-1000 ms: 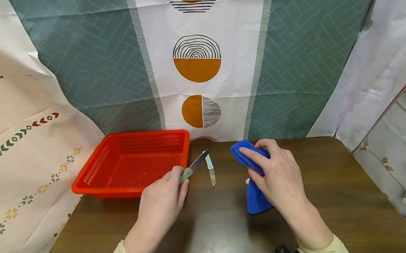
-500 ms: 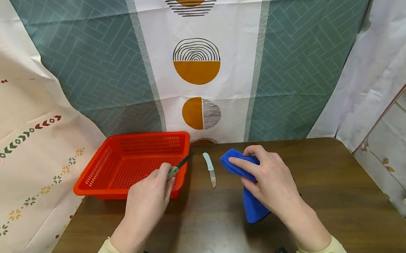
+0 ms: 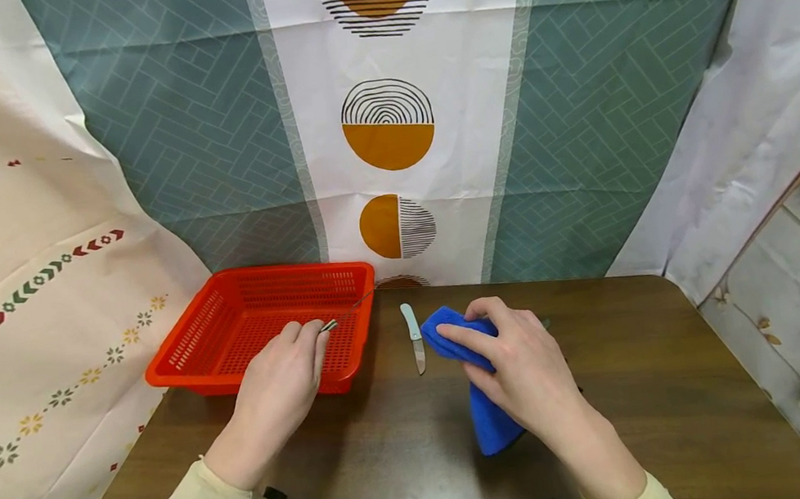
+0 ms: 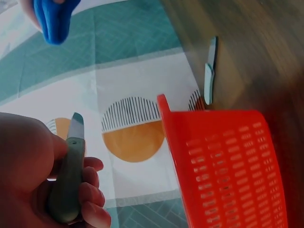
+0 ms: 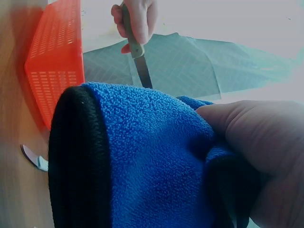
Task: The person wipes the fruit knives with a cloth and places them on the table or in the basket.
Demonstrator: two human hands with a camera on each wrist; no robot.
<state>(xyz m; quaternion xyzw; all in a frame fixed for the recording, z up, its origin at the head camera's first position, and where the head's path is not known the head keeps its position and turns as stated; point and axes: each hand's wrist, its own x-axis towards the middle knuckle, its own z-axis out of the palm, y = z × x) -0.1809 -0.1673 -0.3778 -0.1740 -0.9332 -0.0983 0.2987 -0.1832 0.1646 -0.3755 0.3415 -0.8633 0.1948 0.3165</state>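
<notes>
In the head view my left hand [image 3: 278,387] appears over the front of a red plastic basket [image 3: 188,379], gripping a small knife by its green handle [image 4: 69,185]. The knife's blade [image 4: 76,127] points away from the fist, and in the head view it shows only as a thin line. A folded blue cloth [image 5: 152,152] with black edging is pinched between the thumb and fingers of my right hand [image 3: 524,363], its lower part hanging down. Between basket and cloth, a second knife [image 3: 413,334] with a pale blue handle lies on the table.
The brown wooden table [image 3: 424,461] runs up to a patterned cloth backdrop [image 3: 392,151]. Fabric hangs on the left and right sides too. A small greenish bit [image 3: 545,322] peeks out behind the right hand, mostly hidden.
My left hand has moved left with the green-handled knife, from beside the basket to over its front right part. The right hand has shifted left with the blue cloth.
</notes>
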